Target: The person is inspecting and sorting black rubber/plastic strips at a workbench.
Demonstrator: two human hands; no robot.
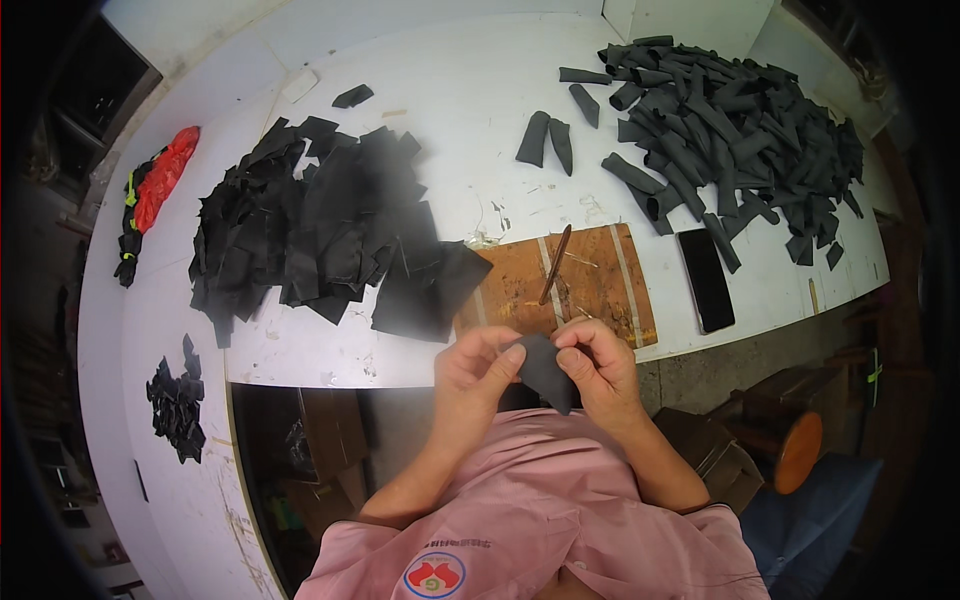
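Between my two hands, just in front of the table's near edge, is a dark grey piece of sheet material [545, 372] with a pointed lower end. My left hand [480, 375] pinches its left side between thumb and fingers. Its right side is gripped by my right hand [602, 375], thumb on the front face. A worn wooden board [625, 290] lies just beyond the hands, with a slim brown stick-like tool [556, 265] on it. Left of the board spreads a pile of flat black sheet pieces [330, 230]. Rolled dark grey tube-like pieces [710, 150] are heaped at the far right.
A black phone [705, 282] lies right of the board. On the white table [460, 90], a red plastic bag [167, 180] rests far left and small black scraps [178, 405] nearer. Cardboard boxes [735, 475] and a round stool [800, 452] stand below right.
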